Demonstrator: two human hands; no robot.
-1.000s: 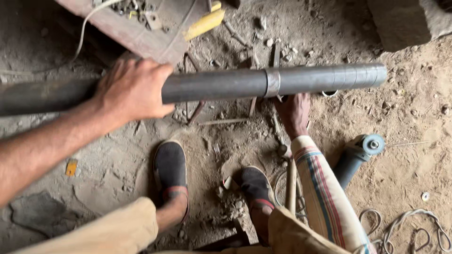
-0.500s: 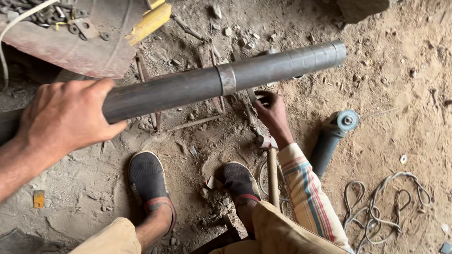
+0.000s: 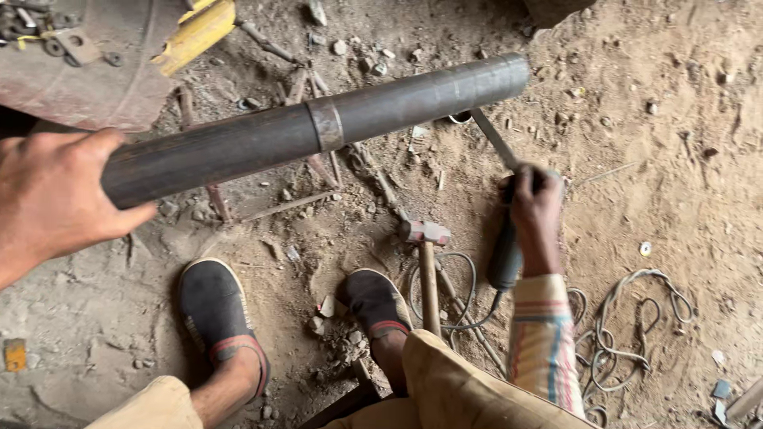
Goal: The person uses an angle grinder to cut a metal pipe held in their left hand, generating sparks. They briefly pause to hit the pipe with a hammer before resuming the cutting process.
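- Left hand [image 3: 56, 199] at the left edge of the frame, palm wrapped over the near end of a long dark steel pipe [image 3: 318, 131], fingers clenched round it, thumb pointing right along its underside.
- Pipe runs from left-centre up to the upper right, held clear of the dirt floor [image 3: 675, 159]; a lighter metal band [image 3: 326, 125] rings it about mid-length; the far open end sits upper right of centre.
- Right hand [image 3: 534, 208] right of centre, striped sleeve [image 3: 544, 342] below it, fist closed on the dark body of an angle grinder [image 3: 506, 254].
- Grinder held upright-ish, disc [image 3: 494, 137] seen edge-on as a thin grey strip, its tip reaching up to just under the pipe's far end; contact cannot be told.
- Grinder cord [image 3: 469, 318] trails down from the tool's lower end.
- Hammer [image 3: 427, 270] with wooden handle lies on the floor at lower centre, head toward the top, just left of the grinder.
- Two dark slip-on shoes [image 3: 214, 306] at lower left and lower centre, tan trouser legs below.
- Coiled grey wire [image 3: 636, 318] on the dirt at lower right.
- Yellow metal piece [image 3: 195, 33] and a rusty plate [image 3: 95, 71] with washers at upper left.
- Scrap rods and stones scattered under the pipe.
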